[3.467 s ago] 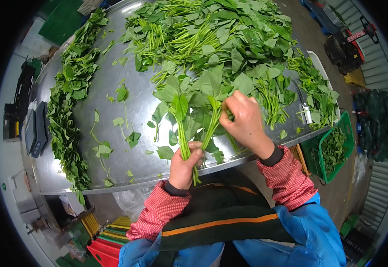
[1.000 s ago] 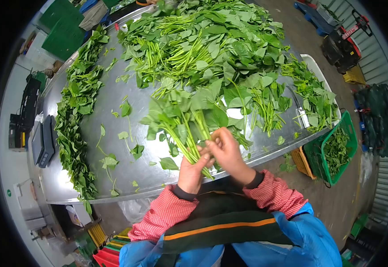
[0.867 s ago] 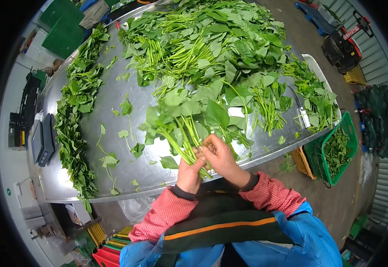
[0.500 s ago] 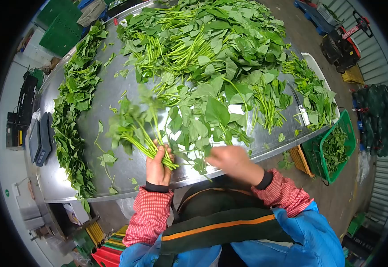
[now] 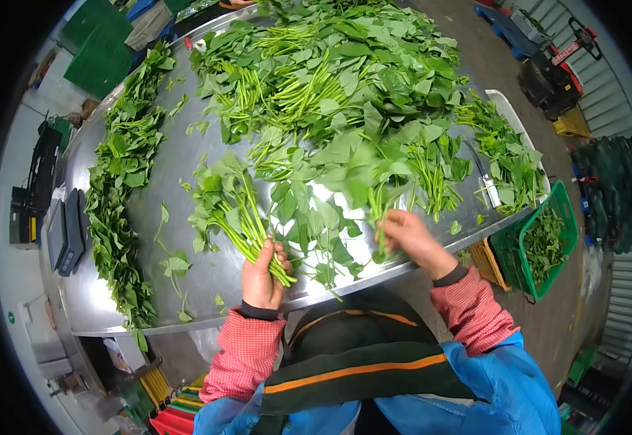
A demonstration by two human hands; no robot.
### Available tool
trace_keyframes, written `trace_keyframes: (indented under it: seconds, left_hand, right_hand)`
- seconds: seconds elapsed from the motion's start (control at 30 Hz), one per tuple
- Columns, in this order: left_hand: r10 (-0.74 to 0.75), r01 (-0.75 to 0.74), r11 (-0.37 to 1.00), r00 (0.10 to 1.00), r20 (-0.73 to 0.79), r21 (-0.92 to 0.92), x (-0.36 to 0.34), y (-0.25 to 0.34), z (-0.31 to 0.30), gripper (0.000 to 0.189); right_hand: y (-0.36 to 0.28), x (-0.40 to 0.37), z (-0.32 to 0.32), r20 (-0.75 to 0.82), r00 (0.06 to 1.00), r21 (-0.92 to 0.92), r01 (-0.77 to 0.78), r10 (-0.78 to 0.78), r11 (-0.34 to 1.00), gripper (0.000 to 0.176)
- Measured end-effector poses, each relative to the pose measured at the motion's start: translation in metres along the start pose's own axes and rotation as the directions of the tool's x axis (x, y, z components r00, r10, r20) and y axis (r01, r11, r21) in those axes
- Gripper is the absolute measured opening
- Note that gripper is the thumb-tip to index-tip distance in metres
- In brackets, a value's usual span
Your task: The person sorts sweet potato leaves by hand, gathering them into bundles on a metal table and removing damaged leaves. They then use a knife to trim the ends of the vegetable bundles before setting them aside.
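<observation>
My left hand (image 5: 262, 274) is wrapped round the lower stems of a bunch of leafy greens (image 5: 233, 210), held over the metal table's near edge. The leaves of that bunch point up and away from me. To the right, my right hand (image 5: 409, 235) pinches a few stems of leafy greens (image 5: 376, 199); their leafy tops are blurred by motion. Between my hands, loose leafy stems (image 5: 309, 221) lie on the shiny tabletop. Beyond them is a large heap of leafy greens (image 5: 352, 80), its stems bundled in several directions.
A long row of greens (image 5: 124, 159) runs along the metal table's (image 5: 178, 156) left side, beside a scale (image 5: 73, 232). At the right are a white tray (image 5: 513, 112), a green crate (image 5: 568, 217) holding greens, and a pallet jack (image 5: 551, 76). Part of another person's hand shows at the top.
My right hand has moved right and slightly away from me and now has leafy stems in it. The left hand keeps its bunch, which has shifted slightly.
</observation>
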State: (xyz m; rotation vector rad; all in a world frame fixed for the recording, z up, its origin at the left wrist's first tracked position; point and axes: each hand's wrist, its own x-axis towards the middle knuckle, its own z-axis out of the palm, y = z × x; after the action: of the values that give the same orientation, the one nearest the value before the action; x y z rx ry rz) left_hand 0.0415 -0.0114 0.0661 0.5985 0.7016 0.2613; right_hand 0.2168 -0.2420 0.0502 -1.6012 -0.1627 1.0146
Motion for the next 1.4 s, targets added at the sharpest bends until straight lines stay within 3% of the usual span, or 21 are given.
trace_keyframes:
  seconds: [0.1,0.2,0.3,0.33,0.47,0.67,0.77,0.8,0.9,1.03,1.17,1.2,1.27,1.3,1.33,1.4]
  left_hand:
    - [0.031,-0.033,0.998,0.999,0.036,0.059,-0.001,-0.015,0.009,0.013]
    - [0.035,-0.04,0.992,0.998,0.045,0.119,-0.003,-0.023,0.023,0.013]
    - [0.044,-0.051,0.985,0.998,0.044,0.164,-0.001,-0.027,0.036,0.015]
    - [0.053,-0.059,0.982,0.998,0.042,0.179,0.002,-0.028,0.041,0.016]
    - [0.043,-0.049,0.979,0.998,0.034,0.197,0.017,-0.031,0.037,0.014]
    - [-0.081,0.079,0.997,0.99,-0.117,-0.021,0.027,-0.032,0.022,0.015]
    - [-0.034,0.013,0.995,0.979,-0.199,-0.104,0.026,-0.024,0.03,0.016]
    - [-0.046,0.025,0.988,0.989,-0.138,-0.15,0.03,-0.019,0.023,0.016]
    - [-0.022,0.013,0.994,0.996,-0.083,-0.109,0.029,-0.017,0.021,0.017]
    - [-0.008,-0.005,0.994,0.993,-0.116,-0.109,0.031,-0.024,0.016,0.018]
    - [-0.017,-0.014,0.979,0.988,-0.152,-0.201,0.053,-0.025,-0.025,0.017]
    - [-0.019,-0.015,0.979,0.987,-0.163,-0.203,0.048,-0.019,-0.018,0.015]
    - [-0.033,-0.002,0.98,0.985,-0.169,-0.2,0.039,-0.015,-0.012,0.014]
    - [-0.041,0.009,0.981,0.986,-0.161,-0.193,0.037,-0.017,-0.012,0.015]
    - [-0.045,0.017,0.982,0.988,-0.148,-0.186,0.039,-0.017,-0.01,0.015]
    - [-0.058,0.03,0.981,0.989,-0.138,-0.192,0.037,-0.018,-0.004,0.015]
  right_hand:
    - [-0.004,-0.005,0.019,0.071,0.997,0.138,0.032,-0.042,0.99,0.015]
    - [0.003,0.0,0.03,0.042,0.986,0.04,0.16,-0.161,0.986,0.014]
    - [-0.003,-0.005,0.044,0.022,0.95,-0.396,0.294,-0.311,0.87,0.02]
    - [-0.004,-0.007,0.051,0.025,0.941,-0.455,0.31,-0.336,0.835,0.022]
    - [-0.003,-0.008,0.07,0.196,0.767,-0.687,0.552,-0.611,0.473,0.021]
    - [-0.02,-0.02,0.065,0.08,0.563,-0.69,0.627,-0.823,0.362,0.015]
    - [-0.028,-0.031,0.052,-0.01,0.525,-0.689,0.614,-0.851,0.386,0.013]
    - [-0.031,-0.037,0.051,-0.064,0.562,-0.662,0.595,-0.824,0.457,0.012]
    - [-0.031,-0.036,0.05,-0.016,0.566,-0.634,0.632,-0.824,0.446,0.011]
    - [-0.038,-0.047,0.05,-0.215,0.662,-0.539,0.532,-0.718,0.653,0.011]
    - [-0.043,-0.067,0.044,-0.366,0.627,-0.29,0.625,-0.688,0.725,0.012]
    - [-0.048,-0.069,0.032,-0.352,0.743,-0.357,0.456,-0.569,0.816,0.02]
    - [-0.039,-0.042,0.021,-0.037,0.82,-0.79,0.326,-0.572,0.519,0.028]
    - [-0.034,-0.031,0.02,0.106,0.859,-0.918,0.278,-0.5,0.283,0.032]
    - [-0.031,-0.028,0.024,0.167,0.869,-0.953,0.263,-0.466,0.149,0.041]
    - [-0.03,-0.019,0.042,0.141,0.856,-0.866,0.35,-0.497,0.357,0.04]
